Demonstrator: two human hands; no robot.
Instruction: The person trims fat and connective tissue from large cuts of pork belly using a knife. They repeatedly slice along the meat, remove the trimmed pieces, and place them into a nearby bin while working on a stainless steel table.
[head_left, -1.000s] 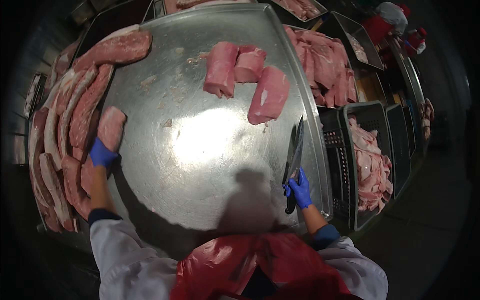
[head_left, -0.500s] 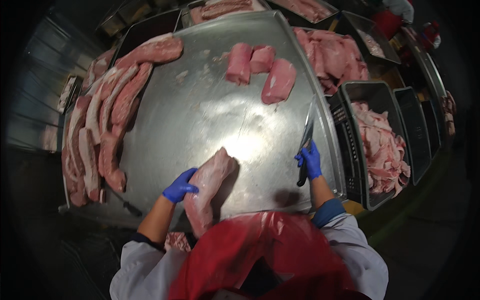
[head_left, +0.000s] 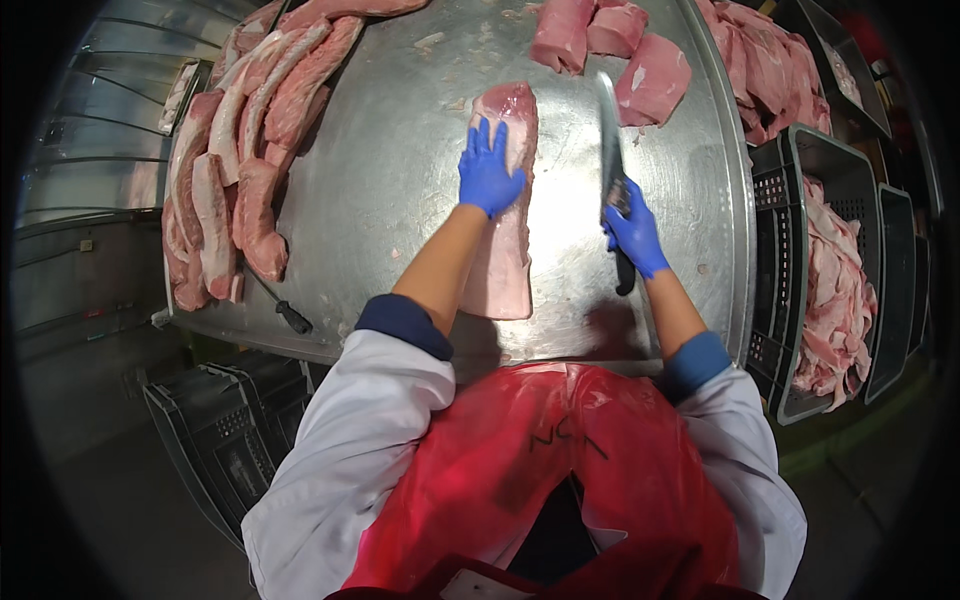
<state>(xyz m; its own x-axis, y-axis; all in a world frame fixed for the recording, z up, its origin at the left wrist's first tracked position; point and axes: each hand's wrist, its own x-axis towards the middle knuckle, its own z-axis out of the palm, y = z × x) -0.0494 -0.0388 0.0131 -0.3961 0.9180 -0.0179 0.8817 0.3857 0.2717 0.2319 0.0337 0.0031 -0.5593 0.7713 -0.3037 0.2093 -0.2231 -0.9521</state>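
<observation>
While your red apron point(head_left: 560, 480) and white sleeves point(head_left: 350, 450) filled the near edge of the view, your two forearms reached out over the steel surface point(head_left: 400, 200) in front of you. Your left hand point(head_left: 488, 172), in a blue glove, lay flat with fingers spread on the upper part of a long pale slab of meat point(head_left: 503, 240), which stretched lengthwise away from you near the middle of the surface, its fatty near end just beyond your left forearm and its redder far end past your fingertips. Your right hand point(head_left: 632, 232), also gloved in blue, was wrapped tightly around the dark handle of a knife point(head_left: 612, 160); the long blade pointed away from you and stood just to the right of the slab, and I could not tell whether its edge touched the meat. To the near left, a black-handled sharpening steel point(head_left: 285, 312) lay at the edge of the surface, beside a heap of long pork cuts point(head_left: 240, 150) piled along the left side. Farther off, three squarish cut blocks of meat point(head_left: 610, 50) sat near the far edge, close to the knife tip. To the right, off the surface, dark plastic crates point(head_left: 775, 250) held more pale meat pieces point(head_left: 835, 300).
</observation>
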